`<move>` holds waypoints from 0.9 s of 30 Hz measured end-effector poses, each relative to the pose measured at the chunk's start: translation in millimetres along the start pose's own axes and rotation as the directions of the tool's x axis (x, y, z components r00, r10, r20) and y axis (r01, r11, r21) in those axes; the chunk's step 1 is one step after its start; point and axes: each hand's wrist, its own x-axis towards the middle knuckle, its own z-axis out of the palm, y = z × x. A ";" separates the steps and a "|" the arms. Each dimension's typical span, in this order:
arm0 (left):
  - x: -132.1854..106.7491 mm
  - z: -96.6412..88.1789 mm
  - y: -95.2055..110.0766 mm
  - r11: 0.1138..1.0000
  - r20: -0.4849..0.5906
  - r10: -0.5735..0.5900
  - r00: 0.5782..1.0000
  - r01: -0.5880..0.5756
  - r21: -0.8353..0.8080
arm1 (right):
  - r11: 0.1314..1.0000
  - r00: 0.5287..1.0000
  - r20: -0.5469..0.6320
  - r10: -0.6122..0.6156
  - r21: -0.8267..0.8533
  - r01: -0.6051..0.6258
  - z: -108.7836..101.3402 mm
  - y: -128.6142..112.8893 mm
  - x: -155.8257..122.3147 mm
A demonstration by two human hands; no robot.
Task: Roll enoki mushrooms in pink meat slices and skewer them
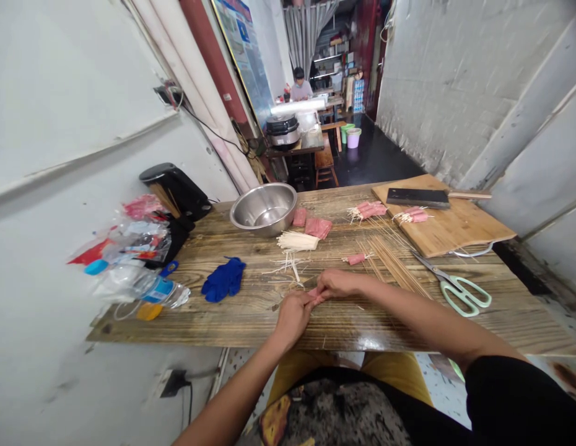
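Note:
Just above the table's front edge, my left hand (292, 314) and my right hand (337, 284) meet, fingers closed on one small piece of pink sliced meat (317, 298). The fingers hide most of it, so I cannot tell whether anything is inside. Loose enoki mushroom strands (292, 267) lie just beyond my hands, with a thicker enoki bunch (298, 240) behind them. Stacked meat slices (318, 227) sit beside that bunch. A finished-looking meat roll (357, 258) with enoki ends poking out rests past my right hand, near scattered bamboo skewers (399, 266).
A steel bowl (264, 214) stands at the back, a blue glove (223, 279) at left near a plastic bottle (160, 290). At right are scissors (462, 294) and a cutting board (448, 229) bearing a cleaver (418, 197) and meat rolls (414, 215). A person (300, 87) sits far off.

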 end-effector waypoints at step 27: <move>-19.5 21.7 -12.5 0.829 -0.134 0.438 0.889 -0.342 0.442 | 0.929 0.922 0.161 0.351 0.065 -0.365 -25.5 -14.3 17.7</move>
